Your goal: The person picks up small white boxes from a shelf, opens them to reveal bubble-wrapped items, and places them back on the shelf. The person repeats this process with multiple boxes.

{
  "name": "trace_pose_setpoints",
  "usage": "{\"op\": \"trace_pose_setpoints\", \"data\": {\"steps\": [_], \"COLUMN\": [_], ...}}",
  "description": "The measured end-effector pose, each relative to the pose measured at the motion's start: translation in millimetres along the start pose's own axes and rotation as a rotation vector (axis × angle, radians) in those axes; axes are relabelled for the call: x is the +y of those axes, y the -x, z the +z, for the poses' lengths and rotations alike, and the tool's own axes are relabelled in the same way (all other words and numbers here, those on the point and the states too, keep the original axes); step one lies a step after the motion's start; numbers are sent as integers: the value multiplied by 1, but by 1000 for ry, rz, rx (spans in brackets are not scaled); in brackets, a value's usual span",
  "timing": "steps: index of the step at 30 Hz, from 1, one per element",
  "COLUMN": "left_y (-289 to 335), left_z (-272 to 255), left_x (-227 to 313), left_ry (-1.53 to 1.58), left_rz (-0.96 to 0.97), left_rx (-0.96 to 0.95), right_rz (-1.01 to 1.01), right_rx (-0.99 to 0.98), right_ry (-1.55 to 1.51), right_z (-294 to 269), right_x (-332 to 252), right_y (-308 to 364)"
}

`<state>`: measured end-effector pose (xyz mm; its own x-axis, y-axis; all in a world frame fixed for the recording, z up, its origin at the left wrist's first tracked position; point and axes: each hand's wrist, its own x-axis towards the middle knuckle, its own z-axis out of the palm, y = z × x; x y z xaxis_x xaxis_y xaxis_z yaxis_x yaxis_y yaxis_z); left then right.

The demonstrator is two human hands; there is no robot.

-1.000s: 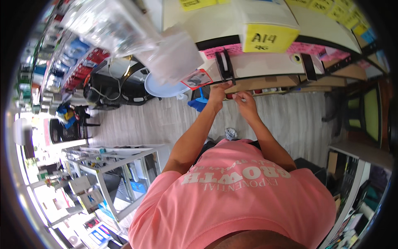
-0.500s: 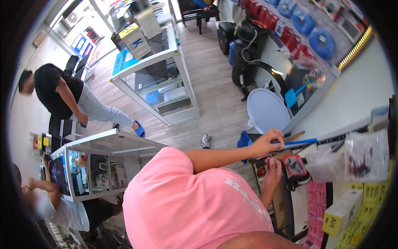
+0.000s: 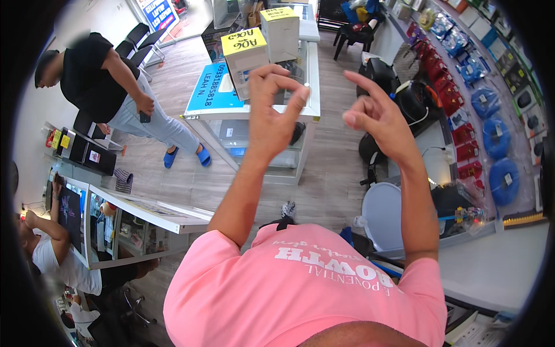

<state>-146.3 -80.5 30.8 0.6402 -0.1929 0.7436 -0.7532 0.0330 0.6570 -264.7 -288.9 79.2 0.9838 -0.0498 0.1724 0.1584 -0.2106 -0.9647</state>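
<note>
Both my hands are raised in front of me, apart from each other. My left hand (image 3: 274, 110) is closed, its thumb and a fingertip brought together in a pinch. A tiny pale spot shows at the thumb tip, too small to make out. In view it overlaps the glass display case (image 3: 306, 147) and a white box with a yellow top (image 3: 244, 43). My right hand (image 3: 378, 118) has its index finger stretched out and its thumb apart from it, the other fingers bent. No object shows in it. Behind it are the grey floor and black bags or speakers (image 3: 413, 101).
Left, a person in a black top (image 3: 95, 104) stands holding a dark phone; below, another in white (image 3: 72, 260) is beside a second glass case (image 3: 136, 214). Right are a round grey-white lid or tray (image 3: 381, 214) and a wall of blue coils (image 3: 500, 179) and red packets (image 3: 462, 133).
My hands have left the small things by the right-hand shelf, risen and moved apart. The view has turned, and the standing person appears nearer the top centre-left.
</note>
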Motion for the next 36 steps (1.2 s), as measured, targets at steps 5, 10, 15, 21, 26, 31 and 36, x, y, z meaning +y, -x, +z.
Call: {"op": "trace_pose_setpoints", "data": {"steps": [5,10,15,21,26,31,36], "left_y": [-69,-94,-95,-94,-97,-103,-102], "left_z": [-53,-80,-75,-66,-70,-69,-72], "left_x": [-38,-77,-82,-76,-72,-66,-65], "left_ry": [-174,-205,-195,-293,-280,-291,-273], "left_rz": [-153,-446,-655,-679,-718,-712,-728], "left_rx": [109,241,338,359,334,284,252], "right_rz": [-126,-183,-165,-64,46,65,146], "right_rx": [-268,-397,-480,-608,-725,-670,-638], "right_ry": [3,60,145,12,-107,-142,-69], "right_z": [9,28,32,30,25,34,36], "right_x": [-2,7,26,35,20,40,24], "right_y": [-151,-242,-277,-289,-295,-305,-299]}}
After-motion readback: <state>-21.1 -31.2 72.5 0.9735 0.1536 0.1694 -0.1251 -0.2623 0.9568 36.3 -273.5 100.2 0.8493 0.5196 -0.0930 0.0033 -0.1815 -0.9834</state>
